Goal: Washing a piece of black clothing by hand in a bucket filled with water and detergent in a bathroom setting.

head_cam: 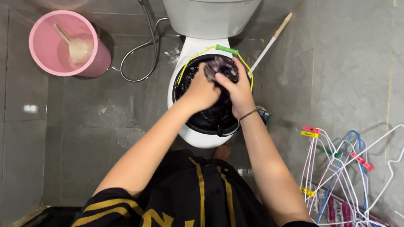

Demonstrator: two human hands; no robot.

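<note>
At centre frame, left hand (200,92) and right hand (240,90) – both grips closed on a dark wet cloth (219,67) – scrub it over a black bucket (189,73), mid-wash, rinsing probably due next

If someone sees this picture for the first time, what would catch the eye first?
First, the two hands, left hand and right hand, gripping a dark wet cloth over a black bucket that sits on the white toilet at centre. Next, the pink bucket on the grey floor at left, and the tangle of white wire hangers at right.
</note>
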